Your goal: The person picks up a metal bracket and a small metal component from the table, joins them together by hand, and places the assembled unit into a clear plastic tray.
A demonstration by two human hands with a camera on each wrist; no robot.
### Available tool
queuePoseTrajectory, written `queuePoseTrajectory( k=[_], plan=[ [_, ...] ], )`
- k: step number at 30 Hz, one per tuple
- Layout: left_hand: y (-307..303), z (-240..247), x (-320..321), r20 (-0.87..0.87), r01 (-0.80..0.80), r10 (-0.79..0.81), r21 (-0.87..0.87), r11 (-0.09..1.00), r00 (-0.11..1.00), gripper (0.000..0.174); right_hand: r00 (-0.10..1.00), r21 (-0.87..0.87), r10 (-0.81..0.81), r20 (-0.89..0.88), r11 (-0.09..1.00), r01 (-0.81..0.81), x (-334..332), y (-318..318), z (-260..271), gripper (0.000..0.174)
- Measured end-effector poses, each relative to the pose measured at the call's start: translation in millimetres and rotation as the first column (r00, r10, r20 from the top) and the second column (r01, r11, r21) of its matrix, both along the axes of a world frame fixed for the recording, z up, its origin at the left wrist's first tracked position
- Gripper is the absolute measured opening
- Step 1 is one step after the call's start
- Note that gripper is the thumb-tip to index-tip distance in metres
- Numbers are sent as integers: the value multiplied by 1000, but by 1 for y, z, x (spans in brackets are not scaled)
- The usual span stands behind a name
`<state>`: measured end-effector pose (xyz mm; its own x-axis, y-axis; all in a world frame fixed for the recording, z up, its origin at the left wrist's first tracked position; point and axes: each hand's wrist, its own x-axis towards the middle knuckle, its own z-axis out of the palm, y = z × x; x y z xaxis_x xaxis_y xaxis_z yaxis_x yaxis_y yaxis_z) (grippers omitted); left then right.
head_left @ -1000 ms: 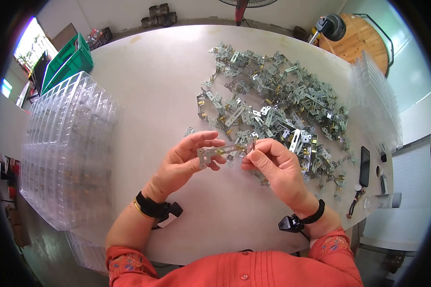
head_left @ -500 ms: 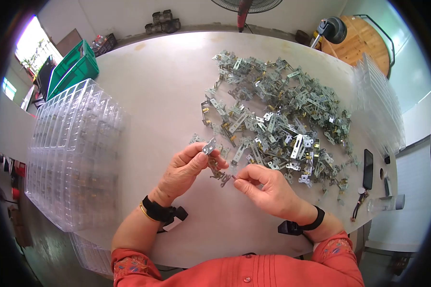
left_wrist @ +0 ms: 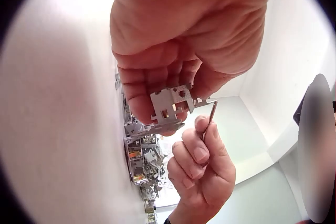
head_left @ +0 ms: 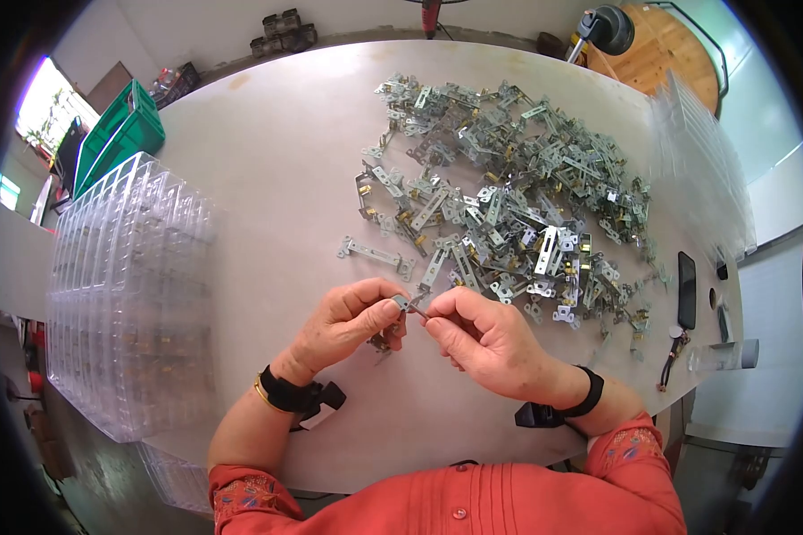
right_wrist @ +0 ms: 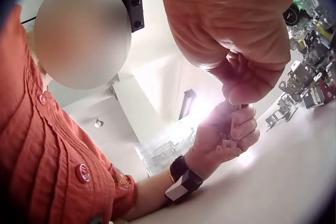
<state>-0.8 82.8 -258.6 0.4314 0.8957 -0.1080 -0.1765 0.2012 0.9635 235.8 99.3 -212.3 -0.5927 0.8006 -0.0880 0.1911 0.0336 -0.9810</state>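
Note:
My left hand (head_left: 343, 323) holds a small grey metal bracket (left_wrist: 169, 102) with holes and bent tabs, pinched between thumb and fingers. In the head view, the bracket's end (head_left: 402, 303) sticks out past the thumb, and the rest is mostly hidden by the hand. Facing it, my right hand (head_left: 491, 346) pinches a thin, dark metal sliver (left_wrist: 212, 112) between thumb and forefinger. The sliver's tip is right at the bracket's projecting tab in the left wrist view. Just beyond the hands, a loose long bracket (head_left: 375, 256) lies on the table.
A wide pile of similar metal brackets (head_left: 517, 169) covers the table's far right. Stacked clear plastic trays stand at the left (head_left: 107, 294) and right (head_left: 705, 178). A phone (head_left: 686, 287) and a clear bottle (head_left: 721, 357) lie near the right edge. A green crate (head_left: 120, 138) sits back left.
The bracket, earlier spanning both hands, has turned down into the left hand, one end projecting. The right hand has moved nearer my body, bringing the sliver to that end. The loose bracket is now uncovered.

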Motion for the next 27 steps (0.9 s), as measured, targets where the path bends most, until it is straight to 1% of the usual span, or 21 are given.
queuePoseTrajectory(
  k=[2, 4, 5, 6, 7, 8, 10, 12, 13, 15, 17, 19, 20, 22, 26, 27],
  plan=[
    [0, 0, -1, -23, -17, 17, -1, 1000, 1000, 26, 1000, 3, -3, -4, 1000, 3, 0, 1, 0, 7],
    [0, 0, 0, -46, -34, 33, -2, 999, 998, 26, 999, -4, 34, 20, 999, -34, 2, 2, -1, 12],
    [0, 2, 0, -81, -40, 41, 10, 999, 996, 25, 999, -5, 32, 21, 999, -32, 2, 2, 0, 12],
    [0, 4, 0, -116, -48, 50, 21, 999, 992, 25, 999, -23, 31, 19, 999, -31, 2, 2, 3, 16],
    [0, 4, 0, -116, -48, 50, 21, 999, 992, 25, 999, -41, 30, 16, 999, -30, 2, 1, 5, 21],
    [0, 4, 0, -134, -55, 60, 43, 998, 989, 25, 999, -41, 30, 16, 999, -29, 2, 1, 5, 21],
    [0, 6, 0, -149, -56, 65, 64, 996, 987, 25, 999, -54, 48, 13, 997, -47, 3, 1, 4, 31],
    [-1, 8, 1, -161, -86, 89, 26, 996, 983, 18, 999, -70, 48, -5, 996, -48, 3, 1, 3, 32],
    [-2, 7, 3, -159, -81, 84, 26, 996, 984, 18, 998, -86, 55, -27, 995, -57, 2, 0, 3, 34],
    [-2, 5, 4, -246, -41, 66, 106, 993, 967, 15, 998, -86, 52, -23, 995, -53, 2, 0, 3, 33],
    [-2, 6, 4, -267, -17, 54, 138, 990, 962, 16, 998, -85, 51, -20, 995, -53, 2, 1, 5, 32],
    [-2, 6, 5, -290, 5, 46, 171, 985, 956, 16, 996, -181, 89, -17, 979, -90, 1, 2, 7, 27],
    [-3, 5, 5, -286, 25, 27, 177, 984, 958, 16, 996, -181, 89, -17, 979, -91, 1, 1, 7, 27],
    [-3, 6, 7, -283, 42, 12, 183, 982, 959, 17, 995, -175, 99, -12, 979, -100, 1, 0, 7, 21],
    [-2, 8, 8, -323, 84, 1, 249, 965, 946, 18, 996, -169, 86, -9, 982, -86, 1, 0, 1, 15],
    [-2, 7, 8, -332, 102, -6, 272, 957, 943, 18, 996, -81, 84, 25, 993, -82, 1, -1, -4, 13]
  ],
)
